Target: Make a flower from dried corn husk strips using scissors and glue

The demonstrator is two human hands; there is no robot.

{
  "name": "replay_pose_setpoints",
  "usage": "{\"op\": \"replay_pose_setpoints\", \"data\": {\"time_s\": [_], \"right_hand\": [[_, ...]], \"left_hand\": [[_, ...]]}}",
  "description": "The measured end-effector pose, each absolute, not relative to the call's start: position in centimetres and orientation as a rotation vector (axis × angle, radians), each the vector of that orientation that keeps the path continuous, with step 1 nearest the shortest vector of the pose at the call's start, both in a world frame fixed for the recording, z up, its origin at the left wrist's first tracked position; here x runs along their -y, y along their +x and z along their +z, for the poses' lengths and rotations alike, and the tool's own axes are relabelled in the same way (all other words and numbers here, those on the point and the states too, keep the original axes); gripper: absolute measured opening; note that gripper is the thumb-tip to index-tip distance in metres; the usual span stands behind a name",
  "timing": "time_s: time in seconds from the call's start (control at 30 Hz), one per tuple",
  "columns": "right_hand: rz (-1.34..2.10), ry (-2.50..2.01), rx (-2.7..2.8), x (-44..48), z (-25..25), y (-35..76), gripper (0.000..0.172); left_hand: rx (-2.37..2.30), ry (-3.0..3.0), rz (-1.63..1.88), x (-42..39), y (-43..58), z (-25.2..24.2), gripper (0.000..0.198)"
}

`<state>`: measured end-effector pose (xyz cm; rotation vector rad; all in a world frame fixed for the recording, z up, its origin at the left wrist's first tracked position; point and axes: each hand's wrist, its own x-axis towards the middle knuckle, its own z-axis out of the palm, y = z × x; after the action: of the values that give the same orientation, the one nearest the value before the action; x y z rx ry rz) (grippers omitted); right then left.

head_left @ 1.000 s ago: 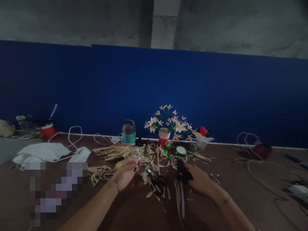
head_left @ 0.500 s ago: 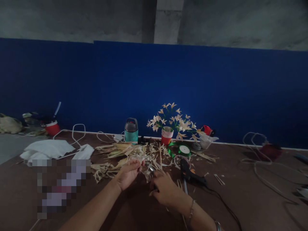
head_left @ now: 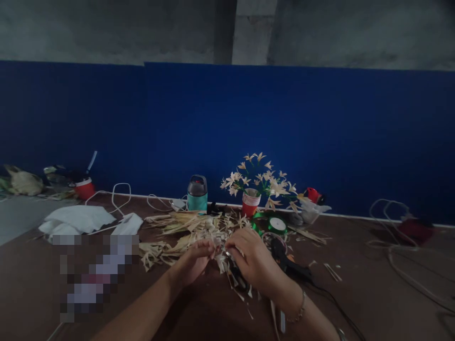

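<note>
Between thumb and fingers, my left hand (head_left: 197, 258) pinches a small pale piece of dried corn husk (head_left: 217, 240). Close on its right, my right hand (head_left: 250, 255) has its fingers drawn together; what they hold, if anything, is hidden. Under the right hand lie scissors (head_left: 239, 279) with black handles, partly covered by it. Thin husk scraps (head_left: 245, 298) are scattered around them. Beyond both hands spreads a heap of dried corn husks (head_left: 177, 225).
Husk flowers (head_left: 273, 187) stand in stacked paper cups (head_left: 251, 203). A green ribbon spool (head_left: 277, 225) and a black glue gun (head_left: 293, 267) with its cable lie to the right. A teal container (head_left: 197, 199) stands behind the husks; white cloth (head_left: 78, 220) lies left.
My right hand has let go of the scissors, which now lie on the table, and has moved up to the left hand's fingertips. The whole view has shifted slightly.
</note>
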<state>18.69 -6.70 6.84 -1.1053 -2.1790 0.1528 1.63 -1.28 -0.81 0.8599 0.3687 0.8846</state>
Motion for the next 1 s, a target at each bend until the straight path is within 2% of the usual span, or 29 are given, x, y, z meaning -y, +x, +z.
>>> {"op": "replay_pose_setpoints", "data": {"time_s": [0.6, 1.0], "right_hand": [[0.200, -1.022, 1.981, 5.6, 5.5, 17.7, 0.013], [0.029, -1.000, 2.029, 5.8, 5.5, 17.5, 0.013]], "left_hand": [[-0.417, 0.897, 0.871, 1.5, 1.8, -0.8, 0.017], [-0.383, 0.893, 0.890, 1.7, 1.9, -0.6, 0.014]]}}
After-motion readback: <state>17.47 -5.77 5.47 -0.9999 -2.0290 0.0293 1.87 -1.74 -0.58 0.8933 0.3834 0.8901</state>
